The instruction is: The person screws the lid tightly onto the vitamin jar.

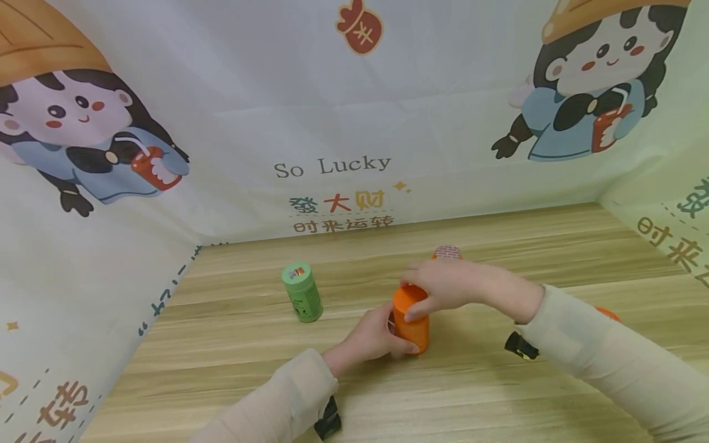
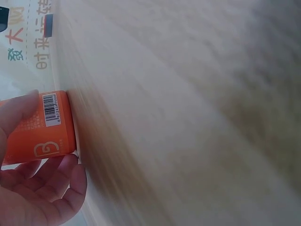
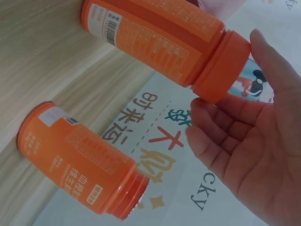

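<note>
An orange bottle stands on the wooden table between both hands. Low on its side, the left hand grips it with thumb and fingers; the left wrist view shows its barcode label. From above, the right hand pinches the orange cap, thumb on one side and fingertips on the other. A second orange bottle stands behind, capless, its neck showing in the right wrist view. In the head view the right hand mostly hides it, leaving its patterned top visible.
A green canister stands to the left on the table. Behind the right sleeve, an orange rim peeks out. Black wrist devices show beneath both sleeves. A printed white cloth walls the back and sides.
</note>
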Tool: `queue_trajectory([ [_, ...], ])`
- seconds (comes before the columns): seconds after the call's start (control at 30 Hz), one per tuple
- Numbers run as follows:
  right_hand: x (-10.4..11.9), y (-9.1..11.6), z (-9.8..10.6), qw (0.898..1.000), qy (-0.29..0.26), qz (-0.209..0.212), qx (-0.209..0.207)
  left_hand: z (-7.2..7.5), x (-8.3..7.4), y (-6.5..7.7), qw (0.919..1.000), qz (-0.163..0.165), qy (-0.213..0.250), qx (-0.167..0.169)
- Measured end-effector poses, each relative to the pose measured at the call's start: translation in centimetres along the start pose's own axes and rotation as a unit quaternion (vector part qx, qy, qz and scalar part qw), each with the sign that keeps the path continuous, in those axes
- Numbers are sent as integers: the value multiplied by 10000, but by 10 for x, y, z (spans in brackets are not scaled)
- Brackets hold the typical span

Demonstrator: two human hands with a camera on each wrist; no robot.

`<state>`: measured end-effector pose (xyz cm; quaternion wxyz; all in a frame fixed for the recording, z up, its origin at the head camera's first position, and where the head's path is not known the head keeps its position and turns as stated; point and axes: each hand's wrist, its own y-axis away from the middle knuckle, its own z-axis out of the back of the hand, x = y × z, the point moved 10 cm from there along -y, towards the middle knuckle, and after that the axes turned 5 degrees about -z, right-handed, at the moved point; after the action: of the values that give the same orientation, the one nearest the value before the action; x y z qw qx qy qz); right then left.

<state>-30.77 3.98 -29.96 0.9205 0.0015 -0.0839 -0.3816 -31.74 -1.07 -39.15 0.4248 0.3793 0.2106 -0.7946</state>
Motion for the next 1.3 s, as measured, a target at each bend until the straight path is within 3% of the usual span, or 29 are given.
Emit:
queue_trajectory([
  [0.23,8,11,2,9941,-777,647,403,0,-1,-1,9999,-94,-30,23],
  [0.43,12,13,-1,9929,-521,895,589,0,-1,-1,9999,-103,-59,0],
  [0.8,8,13,-3,9922,-626,971,468,0,-2,-1,9996,-219,-153,-95],
  [1.1,6,15,-6,9934,-539,1009,40,0,-2,0,9995,-201,-152,-172],
  [1.3,7,14,-5,9925,-549,1092,-26,0,-2,1,9996,-163,-137,-194],
])
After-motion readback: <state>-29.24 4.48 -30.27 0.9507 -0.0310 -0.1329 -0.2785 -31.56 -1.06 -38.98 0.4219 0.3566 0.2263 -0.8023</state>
